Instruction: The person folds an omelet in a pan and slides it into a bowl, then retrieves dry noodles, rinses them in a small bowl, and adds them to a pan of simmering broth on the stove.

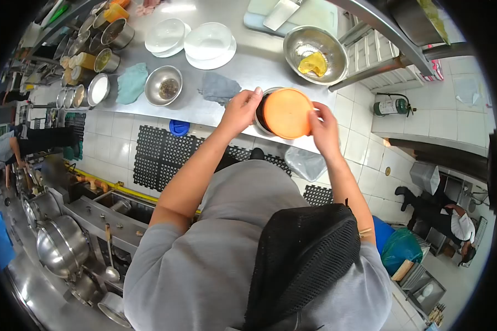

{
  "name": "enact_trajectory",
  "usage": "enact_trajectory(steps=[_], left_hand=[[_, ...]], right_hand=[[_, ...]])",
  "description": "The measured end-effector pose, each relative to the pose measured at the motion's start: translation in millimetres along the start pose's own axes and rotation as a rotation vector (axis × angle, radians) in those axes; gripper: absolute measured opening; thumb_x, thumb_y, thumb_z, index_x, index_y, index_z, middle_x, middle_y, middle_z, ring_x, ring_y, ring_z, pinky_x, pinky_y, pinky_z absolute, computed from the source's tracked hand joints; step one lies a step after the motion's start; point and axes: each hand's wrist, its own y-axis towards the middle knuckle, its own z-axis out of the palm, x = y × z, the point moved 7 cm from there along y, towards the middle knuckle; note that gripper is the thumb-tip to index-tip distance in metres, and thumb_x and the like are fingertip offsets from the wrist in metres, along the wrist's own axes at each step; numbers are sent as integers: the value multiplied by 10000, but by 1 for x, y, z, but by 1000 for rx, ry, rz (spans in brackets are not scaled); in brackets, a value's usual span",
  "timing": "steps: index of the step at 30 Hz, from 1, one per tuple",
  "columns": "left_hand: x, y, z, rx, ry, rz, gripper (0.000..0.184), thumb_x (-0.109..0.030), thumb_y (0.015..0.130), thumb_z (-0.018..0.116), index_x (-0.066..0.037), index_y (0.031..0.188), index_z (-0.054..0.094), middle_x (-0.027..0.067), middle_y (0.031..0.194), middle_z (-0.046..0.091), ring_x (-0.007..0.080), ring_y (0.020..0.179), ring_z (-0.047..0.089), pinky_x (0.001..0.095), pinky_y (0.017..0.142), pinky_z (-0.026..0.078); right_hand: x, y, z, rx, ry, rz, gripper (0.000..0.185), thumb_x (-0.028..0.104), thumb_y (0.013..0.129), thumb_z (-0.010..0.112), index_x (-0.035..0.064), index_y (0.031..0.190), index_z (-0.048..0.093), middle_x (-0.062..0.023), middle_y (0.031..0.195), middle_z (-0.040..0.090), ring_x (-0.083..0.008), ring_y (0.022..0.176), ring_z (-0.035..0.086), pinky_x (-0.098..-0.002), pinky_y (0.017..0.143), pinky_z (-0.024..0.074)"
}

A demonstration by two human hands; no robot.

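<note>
Over the front edge of the steel table, my right hand [323, 127] grips the right rim of a round orange lid [287, 113]. The lid partly covers a metal container [262, 116] with dark contents showing at its left. My left hand [241, 112] holds that container's left side, thumb near its rim. A grey cloth [219, 88] lies just left of my left hand. Beyond the lid, a steel bowl [337, 62] holds a yellow piece [313, 64]. A smaller bowl [153, 87] with dark bits inside stands further left.
Stacked white plates [211, 46], a teal cloth [132, 83] and several metal pots stand on the steel table [188, 110]. A knife [281, 14] rests on a cutting board [254, 22]. Two people are at far left and far right. A metal post rises at the right.
</note>
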Motion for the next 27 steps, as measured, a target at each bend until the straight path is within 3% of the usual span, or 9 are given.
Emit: enact_trajectory(steps=[3,9,14,17,19,20,22,26,27], left_hand=[[15,8,2,-91,110,181,496,-437,1009,666,48,1113,672,94,782,676,175,671,630,327,647,517],[39,12,9,-170,-54,289,327,-265,972,742,13,1087,613,14,687,570,94,623,526,292,590,462],[66,6,-4,-114,-278,172,302,-288,1023,687,-3,1098,624,-13,743,590,75,615,522,247,563,440],[111,-29,-47,-164,-453,53,438,-433,1071,581,-19,1210,621,2,893,656,80,740,603,246,616,472],[136,-65,-63,-255,-749,-82,669,-611,1062,476,-38,1401,543,67,1226,680,164,1079,665,350,838,562],[127,-84,-71,-289,-757,-81,669,-611,1062,476,-38,1401,543,67,1226,680,164,1079,665,350,838,562],[68,-115,-75,108,-1527,134,793,-674,1036,448,-61,1538,425,109,1531,524,259,1386,528,478,1095,479],[76,-146,-153,-47,-1415,304,813,-652,1028,477,-81,1594,359,121,1607,449,303,1476,439,515,1214,360],[74,-156,-172,-88,-1384,323,788,-618,1032,496,-84,1596,361,121,1595,463,303,1463,453,501,1212,362]], right_hand=[[20,18,29,-6,-475,-221,348,227,1058,559,29,1339,617,-209,1055,675,-305,887,694,-413,810,562],[17,33,51,19,-519,-300,363,243,1089,470,56,1366,612,-258,1121,658,-417,1068,638,-480,928,521],[17,38,60,188,-300,-231,436,269,1137,410,-28,1408,578,-182,1253,695,-239,1124,661,-354,1007,498],[58,17,84,334,-163,-113,451,299,1144,406,-20,1413,576,-141,1227,699,-195,1106,654,-324,998,497],[77,5,115,457,-175,22,467,323,1147,408,-15,1428,565,-113,1227,690,-157,1117,629,-304,983,492],[95,-4,139,531,-131,-113,468,325,1146,410,-12,1436,556,-110,1177,693,-150,1060,629,-310,942,506],[114,-19,183,733,-161,-211,469,318,1135,438,-6,1463,525,-165,1261,655,-207,1057,654,-329,909,529],[175,-40,253,783,-627,-476,605,392,1008,662,77,1503,512,-223,1471,515,-356,1268,585,-436,1043,490],[215,-73,275,893,-672,-916,738,422,895,752,128,1523,498,-229,1538,427,-424,1335,505,-502,1092,435]])
